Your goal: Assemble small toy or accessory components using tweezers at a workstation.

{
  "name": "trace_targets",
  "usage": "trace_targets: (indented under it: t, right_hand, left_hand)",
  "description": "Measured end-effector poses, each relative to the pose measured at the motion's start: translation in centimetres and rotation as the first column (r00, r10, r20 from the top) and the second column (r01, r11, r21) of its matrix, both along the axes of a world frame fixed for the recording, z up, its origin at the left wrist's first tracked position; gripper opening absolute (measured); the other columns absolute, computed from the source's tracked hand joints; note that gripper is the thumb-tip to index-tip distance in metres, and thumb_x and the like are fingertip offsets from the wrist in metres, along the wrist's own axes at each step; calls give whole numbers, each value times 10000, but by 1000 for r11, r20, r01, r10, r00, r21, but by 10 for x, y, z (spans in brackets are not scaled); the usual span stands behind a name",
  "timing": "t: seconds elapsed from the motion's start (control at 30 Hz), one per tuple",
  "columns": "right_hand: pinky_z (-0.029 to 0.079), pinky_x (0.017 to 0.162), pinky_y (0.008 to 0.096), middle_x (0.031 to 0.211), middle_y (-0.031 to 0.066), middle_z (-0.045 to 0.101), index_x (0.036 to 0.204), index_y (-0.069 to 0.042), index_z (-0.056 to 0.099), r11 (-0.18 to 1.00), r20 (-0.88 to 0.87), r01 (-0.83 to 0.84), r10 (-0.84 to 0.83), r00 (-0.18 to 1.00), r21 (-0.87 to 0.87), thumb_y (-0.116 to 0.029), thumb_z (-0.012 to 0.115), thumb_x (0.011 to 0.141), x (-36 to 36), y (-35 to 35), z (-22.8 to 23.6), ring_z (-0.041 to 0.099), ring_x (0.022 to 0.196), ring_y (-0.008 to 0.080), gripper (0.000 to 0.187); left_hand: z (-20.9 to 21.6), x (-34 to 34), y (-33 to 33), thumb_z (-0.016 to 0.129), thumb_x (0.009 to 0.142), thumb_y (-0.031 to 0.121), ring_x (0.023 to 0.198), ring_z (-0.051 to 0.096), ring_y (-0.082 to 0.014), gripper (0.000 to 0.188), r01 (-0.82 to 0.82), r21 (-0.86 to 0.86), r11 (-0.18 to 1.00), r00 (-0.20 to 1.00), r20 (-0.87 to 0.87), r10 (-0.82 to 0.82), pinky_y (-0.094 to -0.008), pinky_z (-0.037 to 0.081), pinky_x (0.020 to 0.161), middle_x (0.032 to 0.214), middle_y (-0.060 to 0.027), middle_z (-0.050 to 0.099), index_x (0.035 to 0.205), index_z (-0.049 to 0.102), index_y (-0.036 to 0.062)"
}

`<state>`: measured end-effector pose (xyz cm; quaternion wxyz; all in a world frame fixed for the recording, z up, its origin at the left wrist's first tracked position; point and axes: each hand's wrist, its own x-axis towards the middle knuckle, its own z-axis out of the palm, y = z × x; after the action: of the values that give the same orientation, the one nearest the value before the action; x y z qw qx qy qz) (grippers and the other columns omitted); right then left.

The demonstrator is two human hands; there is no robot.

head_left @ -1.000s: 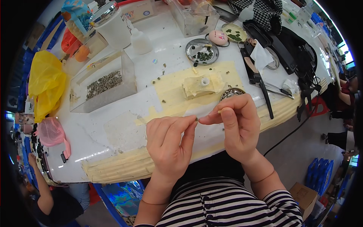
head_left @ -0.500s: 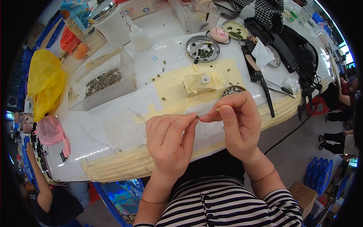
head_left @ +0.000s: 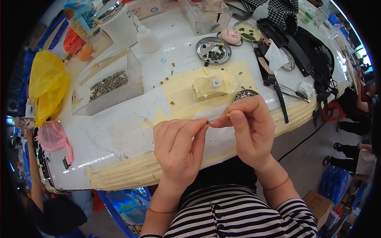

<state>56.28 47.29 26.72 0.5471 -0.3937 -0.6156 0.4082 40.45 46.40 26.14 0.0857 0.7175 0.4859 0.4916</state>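
Note:
My left hand [head_left: 176, 146] pinches a tiny dark piece [head_left: 207, 122] between thumb and forefinger, above the near side of the table. My right hand [head_left: 256, 137] faces it, one fingertip touching or almost touching that piece. Its thumb and another finger are pressed together on a small pale bit that I cannot make out. Just beyond the right hand is a round metal dish [head_left: 236, 97] of small shiny parts, partly hidden by the fingers. Behind my hands stands a block wrapped in cream tape [head_left: 206, 92], topped by a white ring [head_left: 216, 82].
A clear box [head_left: 117, 104] of small grey bits stands on the left. Farther back are a round metal dish [head_left: 197, 49] with dark green pieces and a white squeeze bottle [head_left: 147, 39]. Long-handled tools [head_left: 274, 81] lie on the right. A yellow bag [head_left: 47, 85] sits far left.
My hands hold nearly the same pose, with the dark piece still pinched. At the picture's edges, people in the background have shifted slightly.

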Motion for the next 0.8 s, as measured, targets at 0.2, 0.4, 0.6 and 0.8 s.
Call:
trace_targets:
  t: [0.2,0.4,0.6,0.8]
  right_hand:
    - [572,689,232,847,76,611,963,51,520,999,-74,33,-31,997,34,-38,533,989,-2,2,-4,706,795,144,94]
    - [572,739,272,872,89,608,1012,11,473,998,-157,35,-41,987,-45,-119,479,1026,-1,2,5,689,781,171,130]
    - [530,661,243,816,74,629,918,32,594,887,200,265,-358,912,379,-41,623,942,11,34,9,654,732,135,82]
    - [469,602,331,803,109,613,902,-6,644,803,424,178,-472,773,569,-28,699,833,10,57,7,577,690,240,91]
  left_hand:
    - [0,-1,0,750,755,-48,773,595,-233,164,2,-4,1000,1000,0,-2,-314,462,712,821,-72,664,891,699,27]
    - [-1,-1,0,747,753,-54,768,591,-233,161,0,3,1000,1000,6,0,-312,460,708,816,-75,660,886,697,23]
    - [-5,-1,2,760,745,-27,724,589,-226,172,-12,41,999,1000,24,11,-325,427,694,790,-64,647,890,692,35]
    - [-4,-1,1,769,741,-20,717,595,-222,187,-26,14,1000,997,75,25,-329,416,695,794,-59,655,899,695,46]
